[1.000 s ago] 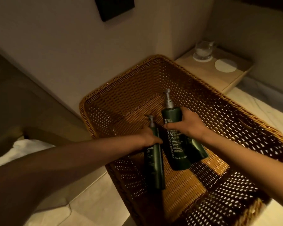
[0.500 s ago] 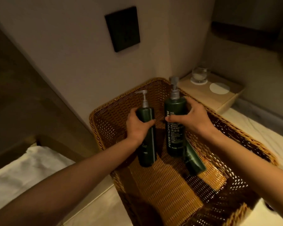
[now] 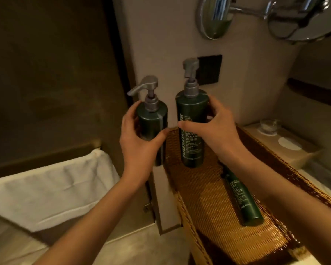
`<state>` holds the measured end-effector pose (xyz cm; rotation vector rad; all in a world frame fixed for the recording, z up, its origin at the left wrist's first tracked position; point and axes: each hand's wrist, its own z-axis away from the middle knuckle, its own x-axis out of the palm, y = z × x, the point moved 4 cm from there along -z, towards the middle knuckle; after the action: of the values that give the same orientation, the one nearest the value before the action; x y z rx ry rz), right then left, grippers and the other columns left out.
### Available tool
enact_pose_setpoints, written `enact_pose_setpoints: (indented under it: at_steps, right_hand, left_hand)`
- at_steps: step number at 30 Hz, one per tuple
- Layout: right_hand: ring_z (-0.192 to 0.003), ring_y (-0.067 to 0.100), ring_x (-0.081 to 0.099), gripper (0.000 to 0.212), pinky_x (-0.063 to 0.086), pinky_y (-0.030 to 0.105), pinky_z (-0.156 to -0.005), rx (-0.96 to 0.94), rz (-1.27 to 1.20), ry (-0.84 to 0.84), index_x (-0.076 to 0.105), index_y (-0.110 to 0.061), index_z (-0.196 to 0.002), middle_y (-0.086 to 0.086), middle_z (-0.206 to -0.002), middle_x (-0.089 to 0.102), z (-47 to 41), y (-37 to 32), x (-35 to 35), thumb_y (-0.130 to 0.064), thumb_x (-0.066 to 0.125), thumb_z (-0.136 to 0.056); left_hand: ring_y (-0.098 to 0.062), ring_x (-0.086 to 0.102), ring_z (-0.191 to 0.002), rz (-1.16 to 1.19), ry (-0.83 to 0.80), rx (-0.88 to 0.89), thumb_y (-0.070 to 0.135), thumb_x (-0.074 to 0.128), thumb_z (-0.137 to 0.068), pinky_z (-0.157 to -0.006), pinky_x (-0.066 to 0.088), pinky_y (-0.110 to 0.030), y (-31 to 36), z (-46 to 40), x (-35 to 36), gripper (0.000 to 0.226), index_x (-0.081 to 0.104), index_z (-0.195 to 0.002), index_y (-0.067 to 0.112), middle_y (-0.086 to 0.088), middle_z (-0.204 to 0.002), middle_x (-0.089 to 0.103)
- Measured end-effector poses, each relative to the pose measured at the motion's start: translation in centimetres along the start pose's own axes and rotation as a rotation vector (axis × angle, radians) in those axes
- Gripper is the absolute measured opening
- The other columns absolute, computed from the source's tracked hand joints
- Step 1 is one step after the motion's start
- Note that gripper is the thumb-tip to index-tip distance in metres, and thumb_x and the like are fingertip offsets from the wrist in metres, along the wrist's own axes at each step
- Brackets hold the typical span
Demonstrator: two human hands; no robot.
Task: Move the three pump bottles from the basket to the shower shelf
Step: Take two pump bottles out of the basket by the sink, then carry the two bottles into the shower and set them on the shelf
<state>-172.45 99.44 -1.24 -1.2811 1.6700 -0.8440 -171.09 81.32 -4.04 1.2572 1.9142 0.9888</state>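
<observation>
My left hand grips a dark green pump bottle with a grey pump, held upright in the air left of the basket's edge. My right hand grips a taller dark green pump bottle with white lettering, upright above the far end of the woven basket. A third dark green bottle lies flat on the basket floor, partly under my right forearm. No shower shelf is in view.
A white towel lies at lower left in front of a dark glass panel. A wall edge with a black plate stands behind the bottles. A chrome mirror arm hangs top right. A wooden box carrying a glass sits at right.
Both hands have lifted their bottles up and out of the basket, the left one moving left past the rim. The view has tilted up toward the wall; the third bottle stays lying in the basket.
</observation>
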Motion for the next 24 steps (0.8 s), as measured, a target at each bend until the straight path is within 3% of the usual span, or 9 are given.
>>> enact_pose_setpoints:
  at_steps: [2,6,9,13,15,19,24]
  right_hand:
    - [-0.097,-0.024,0.049,0.065,0.043,0.001,-0.07,-0.062,-0.014,-0.083,0.047,-0.049,-0.113,-0.039,-0.098,0.057,1.0,-1.7,3.3,-0.032,0.083,-0.062]
    - [-0.103,-0.02,0.049,0.068,0.044,0.006,-0.075,-0.066,-0.058,-0.247,0.049,-0.042,-0.12,-0.034,-0.107,0.058,4.2,-2.5,10.8,-0.04,0.082,-0.06]
    - [-0.094,-0.027,0.048,0.063,0.042,0.001,-0.067,0.005,-0.114,-0.349,0.049,-0.049,-0.111,-0.048,-0.093,0.054,7.3,-1.6,16.3,-0.037,0.083,-0.06]
    - [-0.092,-0.016,0.054,0.058,0.042,0.014,-0.074,0.141,-0.163,-0.48,0.049,-0.061,-0.098,-0.044,-0.091,0.057,12.6,0.4,23.5,-0.032,0.084,-0.062]
    - [-0.094,-0.012,0.055,0.058,0.044,0.016,-0.076,0.18,-0.183,-0.557,0.051,-0.053,-0.104,-0.037,-0.095,0.058,15.5,0.7,26.9,-0.029,0.084,-0.063]
    - [-0.085,-0.024,0.054,0.053,0.044,0.001,-0.059,0.206,-0.22,-0.69,0.055,-0.042,-0.103,-0.033,-0.093,0.06,20.4,-0.8,33.9,-0.02,0.084,-0.065]
    - [-0.085,-0.021,0.055,0.05,0.042,-0.002,-0.059,0.195,-0.262,-0.771,0.056,-0.042,-0.097,-0.033,-0.088,0.063,24.6,-4.8,43.7,-0.016,0.083,-0.065]
  left_hand:
    - [-0.004,0.05,-0.123,-0.017,0.1,0.009,0.028,0.081,-0.065,-0.101,0.047,-0.03,0.2,1.7,-4.2,0.08,0.041,-0.133,0.038,0.012,-0.136,0.049]
    - [-0.008,0.054,-0.118,-0.128,0.259,-0.064,0.019,0.082,-0.064,-0.098,0.048,-0.033,-1.4,5.9,-12.4,0.079,0.043,-0.13,0.038,0.013,-0.131,0.053]
    - [-0.009,0.055,-0.117,-0.23,0.366,-0.165,0.017,0.082,-0.065,-0.099,0.049,-0.035,-3.2,9.5,-18.1,0.079,0.043,-0.13,0.036,0.013,-0.13,0.054]
    - [-0.013,0.054,-0.119,-0.3,0.479,-0.299,0.012,0.082,-0.065,-0.1,0.048,-0.037,-5.3,14.5,-25.1,0.079,0.043,-0.132,0.032,0.006,-0.134,0.053]
    - [-0.012,0.054,-0.118,-0.319,0.524,-0.345,0.01,0.081,-0.065,-0.099,0.048,-0.031,-6.0,16.8,-28.5,0.079,0.044,-0.132,0.029,0.005,-0.133,0.053]
    - [-0.01,0.052,-0.116,-0.349,0.61,-0.416,0.011,0.081,-0.066,-0.09,0.042,-0.015,-6.5,20.8,-36.0,0.077,0.045,-0.131,0.028,0.006,-0.132,0.054]
    - [-0.016,0.051,-0.119,-0.412,0.654,-0.457,0.011,0.082,-0.066,-0.096,0.042,-0.025,-5.8,24.0,-46.9,0.077,0.045,-0.131,0.028,0.002,-0.134,0.053]
